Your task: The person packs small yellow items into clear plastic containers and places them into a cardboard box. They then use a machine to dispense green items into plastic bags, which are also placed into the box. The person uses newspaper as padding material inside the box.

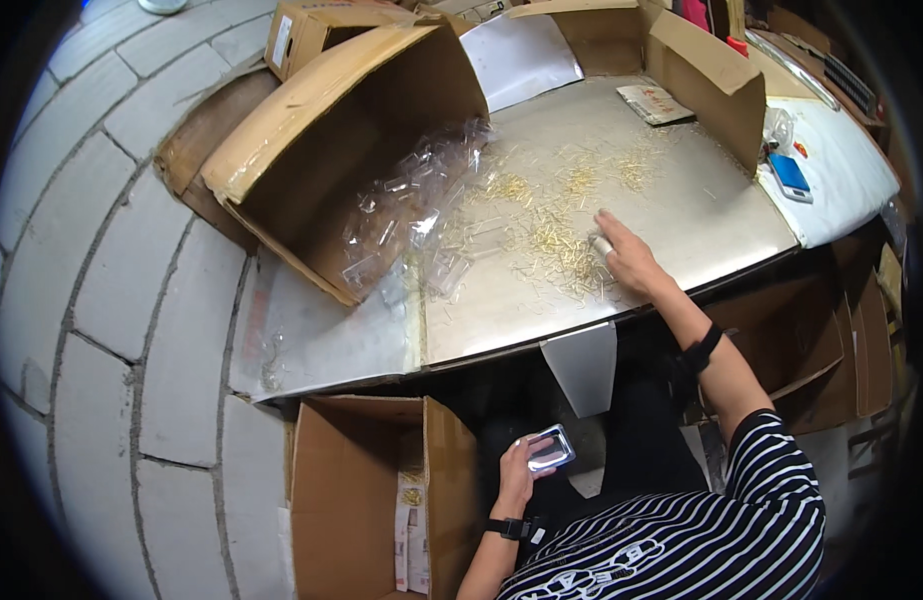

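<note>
My left hand [517, 474], low over my lap, is closed on a small clear plastic box [551, 449], held by its side. Out over the metal-topped table [721, 215], my right hand [631, 260] has its fingers stretched out at the right edge of a scattered heap of thin gold-coloured pins [566, 248]. White wrapping covers part of one finger. I cannot make out any pin in that hand. Many more clear plastic boxes [406, 205] lie in a loose pile left of the pins, spilling from the mouth of a tipped cardboard carton [346, 120].
Below the table's left part stands an open cardboard box [356, 480] with some gold pieces and white packets inside. Cardboard walls [706, 60] border the table's far right. A small device with a blue top [789, 175] rests on a white-covered surface at right.
</note>
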`<state>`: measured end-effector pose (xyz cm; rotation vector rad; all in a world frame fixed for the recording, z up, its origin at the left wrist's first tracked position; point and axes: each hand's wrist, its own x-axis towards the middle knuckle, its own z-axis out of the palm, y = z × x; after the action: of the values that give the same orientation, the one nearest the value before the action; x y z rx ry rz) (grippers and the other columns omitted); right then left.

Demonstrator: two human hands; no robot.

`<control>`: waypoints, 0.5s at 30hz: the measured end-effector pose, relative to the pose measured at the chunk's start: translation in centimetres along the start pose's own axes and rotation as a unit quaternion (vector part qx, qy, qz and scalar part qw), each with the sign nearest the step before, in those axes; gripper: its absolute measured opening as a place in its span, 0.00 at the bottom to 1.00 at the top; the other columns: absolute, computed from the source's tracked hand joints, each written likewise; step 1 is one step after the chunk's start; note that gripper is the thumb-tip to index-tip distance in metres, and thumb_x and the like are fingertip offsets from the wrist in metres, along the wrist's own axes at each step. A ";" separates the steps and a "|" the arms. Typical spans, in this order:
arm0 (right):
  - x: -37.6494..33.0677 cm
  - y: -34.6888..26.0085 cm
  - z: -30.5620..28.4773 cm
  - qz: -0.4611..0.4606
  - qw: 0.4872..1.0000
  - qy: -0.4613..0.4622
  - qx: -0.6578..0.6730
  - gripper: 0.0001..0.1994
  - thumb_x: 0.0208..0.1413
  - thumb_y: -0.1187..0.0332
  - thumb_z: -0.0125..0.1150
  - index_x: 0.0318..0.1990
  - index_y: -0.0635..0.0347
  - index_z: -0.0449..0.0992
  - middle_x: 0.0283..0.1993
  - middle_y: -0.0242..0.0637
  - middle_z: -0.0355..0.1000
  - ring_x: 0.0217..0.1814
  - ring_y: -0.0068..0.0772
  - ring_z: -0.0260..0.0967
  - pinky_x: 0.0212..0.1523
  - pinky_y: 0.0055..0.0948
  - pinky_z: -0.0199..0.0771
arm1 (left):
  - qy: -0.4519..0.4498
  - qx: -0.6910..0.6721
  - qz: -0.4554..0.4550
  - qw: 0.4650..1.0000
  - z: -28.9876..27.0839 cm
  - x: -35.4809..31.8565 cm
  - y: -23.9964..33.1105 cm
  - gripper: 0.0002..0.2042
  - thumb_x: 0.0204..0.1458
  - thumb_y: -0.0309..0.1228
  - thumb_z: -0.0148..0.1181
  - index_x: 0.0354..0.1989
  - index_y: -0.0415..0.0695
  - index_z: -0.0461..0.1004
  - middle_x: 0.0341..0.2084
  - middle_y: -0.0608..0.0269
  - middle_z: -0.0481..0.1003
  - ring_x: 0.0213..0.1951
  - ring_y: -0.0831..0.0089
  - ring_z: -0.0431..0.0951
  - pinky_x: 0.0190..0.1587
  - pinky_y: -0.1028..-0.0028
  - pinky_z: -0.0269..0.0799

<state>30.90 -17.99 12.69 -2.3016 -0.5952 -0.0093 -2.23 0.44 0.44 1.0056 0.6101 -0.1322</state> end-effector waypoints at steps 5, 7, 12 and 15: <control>-0.5 -4.2 3.6 -0.058 0.988 0.007 -0.142 0.30 0.60 0.54 0.42 0.65 0.63 0.50 0.69 0.47 0.44 0.72 0.43 0.38 0.69 0.38 0.40 | -0.067 -0.008 -0.053 0.996 3.7 4.7 -1.1 0.18 0.61 0.40 0.40 0.49 0.38 0.65 0.39 0.48 0.74 0.36 0.57 0.79 0.31 0.68 0.78; -2.3 -5.0 5.9 -0.030 0.977 -0.011 -0.211 0.30 0.60 0.55 0.42 0.63 0.70 0.51 0.69 0.50 0.45 0.73 0.46 0.36 0.69 0.40 0.38 | -0.078 -0.004 -0.079 0.994 5.5 5.7 -1.8 0.19 0.61 0.40 0.38 0.50 0.38 0.64 0.40 0.48 0.74 0.36 0.56 0.79 0.31 0.66 0.78; -9.3 -7.9 5.0 -0.039 0.971 -0.024 -0.235 0.29 0.56 0.63 0.48 0.59 0.78 0.53 0.64 0.62 0.50 0.69 0.55 0.44 0.67 0.43 0.44 | -0.094 -0.092 -0.078 0.988 7.6 6.4 -2.4 0.20 0.61 0.40 0.35 0.51 0.36 0.64 0.41 0.48 0.74 0.36 0.54 0.79 0.32 0.62 0.80; -12.3 -9.4 1.4 -0.086 0.986 0.034 -0.142 0.25 0.52 0.71 0.50 0.56 0.79 0.57 0.62 0.62 0.53 0.68 0.57 0.46 0.67 0.43 0.46 | -0.119 -0.077 -0.079 0.987 7.7 5.5 -1.0 0.22 0.62 0.41 0.32 0.54 0.35 0.62 0.45 0.45 0.72 0.35 0.49 0.79 0.24 0.74 0.79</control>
<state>15.77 -16.40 15.73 -2.5021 -0.7993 -0.2710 5.18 -5.53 -0.30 0.7782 0.4724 -0.3351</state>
